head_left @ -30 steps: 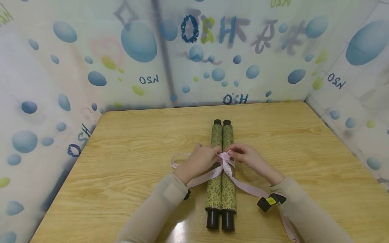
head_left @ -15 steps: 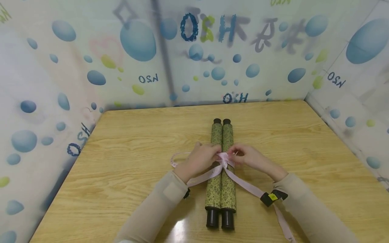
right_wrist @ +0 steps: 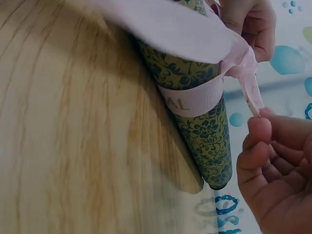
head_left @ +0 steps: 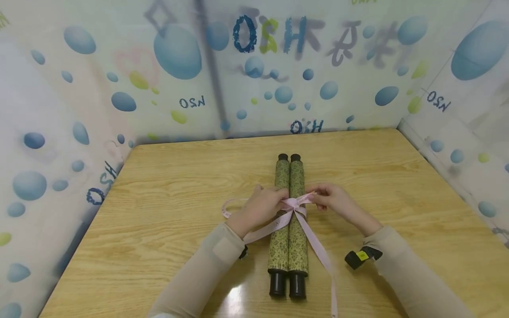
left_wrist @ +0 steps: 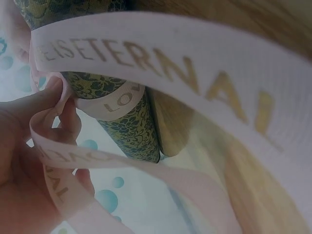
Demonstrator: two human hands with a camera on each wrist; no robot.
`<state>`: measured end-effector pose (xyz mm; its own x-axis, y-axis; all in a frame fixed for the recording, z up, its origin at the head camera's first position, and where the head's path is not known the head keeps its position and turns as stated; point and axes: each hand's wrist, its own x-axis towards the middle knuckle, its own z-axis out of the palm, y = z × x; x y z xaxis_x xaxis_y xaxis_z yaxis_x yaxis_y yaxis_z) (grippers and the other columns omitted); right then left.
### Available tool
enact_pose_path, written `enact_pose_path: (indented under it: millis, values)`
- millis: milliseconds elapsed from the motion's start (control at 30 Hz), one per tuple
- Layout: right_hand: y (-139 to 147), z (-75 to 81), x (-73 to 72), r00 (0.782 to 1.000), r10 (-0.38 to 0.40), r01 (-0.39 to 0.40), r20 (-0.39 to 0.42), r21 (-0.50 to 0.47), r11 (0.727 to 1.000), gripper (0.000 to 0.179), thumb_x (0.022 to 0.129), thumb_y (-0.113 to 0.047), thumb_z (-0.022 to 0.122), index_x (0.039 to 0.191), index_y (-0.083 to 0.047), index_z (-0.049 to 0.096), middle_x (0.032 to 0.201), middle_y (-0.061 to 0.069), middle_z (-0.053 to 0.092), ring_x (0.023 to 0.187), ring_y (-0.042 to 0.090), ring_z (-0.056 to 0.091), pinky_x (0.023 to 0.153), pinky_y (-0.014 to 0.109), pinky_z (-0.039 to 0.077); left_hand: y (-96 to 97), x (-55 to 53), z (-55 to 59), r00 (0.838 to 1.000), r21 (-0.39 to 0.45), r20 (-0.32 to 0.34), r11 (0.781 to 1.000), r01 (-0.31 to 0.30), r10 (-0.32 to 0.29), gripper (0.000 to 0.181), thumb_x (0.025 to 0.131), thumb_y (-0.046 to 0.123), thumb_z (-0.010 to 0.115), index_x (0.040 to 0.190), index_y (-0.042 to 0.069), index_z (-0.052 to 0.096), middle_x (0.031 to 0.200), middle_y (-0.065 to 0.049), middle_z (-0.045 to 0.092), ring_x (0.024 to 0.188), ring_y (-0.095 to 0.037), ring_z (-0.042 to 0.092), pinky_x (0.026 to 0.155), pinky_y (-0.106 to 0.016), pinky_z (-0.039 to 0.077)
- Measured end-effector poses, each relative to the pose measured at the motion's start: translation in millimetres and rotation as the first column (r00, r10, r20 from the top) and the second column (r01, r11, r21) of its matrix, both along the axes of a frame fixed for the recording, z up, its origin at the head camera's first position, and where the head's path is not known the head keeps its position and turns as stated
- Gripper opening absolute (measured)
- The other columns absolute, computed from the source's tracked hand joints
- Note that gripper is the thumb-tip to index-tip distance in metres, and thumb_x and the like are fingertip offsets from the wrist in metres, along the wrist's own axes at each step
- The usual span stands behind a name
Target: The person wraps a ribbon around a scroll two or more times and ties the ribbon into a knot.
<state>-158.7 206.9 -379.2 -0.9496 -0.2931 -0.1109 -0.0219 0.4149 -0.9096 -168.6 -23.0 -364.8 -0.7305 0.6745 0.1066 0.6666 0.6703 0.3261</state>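
Note:
Two scrolls with green-gold floral covers and black end knobs, a left scroll (head_left: pixel 279 251) and a right scroll (head_left: pixel 298 256), lie side by side on the table. A pale pink ribbon (head_left: pixel 318 245) with gold lettering wraps both and crosses in a knot on top. At the knot's left, my left hand (head_left: pixel 260 208) pinches ribbon between thumb and fingers; in the left wrist view a ribbon loop (left_wrist: pixel 87 156) hangs by that hand. To the right, my right hand (head_left: pixel 338 203) pinches a short ribbon loop (right_wrist: pixel 252 92) drawn out from the knot, between thumb and index finger.
The wooden table (head_left: pixel 179 190) carries the scrolls near its middle. Patterned walls (head_left: pixel 159 101) with blue bubbles enclose its back and sides. A black strap (head_left: pixel 362 257) with a yellow label sits at my right wrist.
My right hand has moved right, drawing the ribbon loop out from the knot. The long right tail has dropped from beside the right wrist toward the front edge. The left hand has barely moved.

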Motion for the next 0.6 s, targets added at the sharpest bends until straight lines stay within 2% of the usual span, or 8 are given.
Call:
enact_pose_path:
  millis: [100, 267, 500, 600]
  values:
    - [4.6, 0.0, 1.2, 1.000, 0.015, -0.015, -0.009, 0.006, 1.000, 0.032, 0.097, -0.010, 0.049, 0.123, 0.007, 0.054, 0.081, 0.022, 0.060, 0.059, 0.014, 0.054, 0.055, 0.031, 0.047, 0.5, -0.9, -0.9, 1.000, -0.002, -0.008, 1.000, 0.006, -0.006, 0.017, 0.092, 0.028, 0.058, 0.079, 0.019, 0.051, 0.067, 0.011, 0.050, 0.060, -0.009, 0.042, 0.071, -0.035, 0.028]
    - [6.2, 4.5, 5.3, 0.999, 0.049, -0.049, -0.017, 0.003, 0.999, 0.025, 0.098, -0.003, 0.040, 0.115, 0.009, 0.054, 0.083, 0.023, 0.059, 0.061, 0.016, 0.056, 0.056, 0.033, 0.049, 0.0, -1.5, -1.0, 1.000, 0.005, -0.015, 1.000, 0.010, -0.010, 0.015, 0.091, 0.028, 0.059, 0.081, 0.018, 0.055, 0.069, 0.011, 0.054, 0.060, -0.008, 0.045, 0.072, -0.036, 0.032]
    - [9.7, 7.6, 7.7, 0.999, 0.035, -0.037, 0.017, 0.085, 0.996, 0.023, 0.092, -0.019, 0.060, 0.094, 0.003, 0.055, 0.072, 0.011, 0.056, 0.061, 0.019, 0.052, 0.055, 0.032, 0.046, -0.6, -0.8, 0.0, 1.000, 0.000, -0.002, 1.000, 0.011, -0.011, 0.014, 0.091, 0.029, 0.059, 0.083, 0.018, 0.058, 0.071, 0.013, 0.056, 0.061, -0.008, 0.045, 0.073, -0.037, 0.032]
    - [12.4, 5.8, 8.7, 0.999, 0.027, -0.029, 0.030, 0.054, 0.998, 0.024, 0.091, -0.021, 0.062, 0.087, 0.000, 0.053, 0.072, 0.008, 0.056, 0.063, 0.018, 0.052, 0.058, 0.032, 0.047, -1.3, -0.1, -0.2, 1.000, 0.000, 0.001, 1.000, 0.013, -0.013, 0.015, 0.091, 0.028, 0.058, 0.082, 0.017, 0.057, 0.070, 0.013, 0.053, 0.060, -0.008, 0.044, 0.073, -0.038, 0.031]
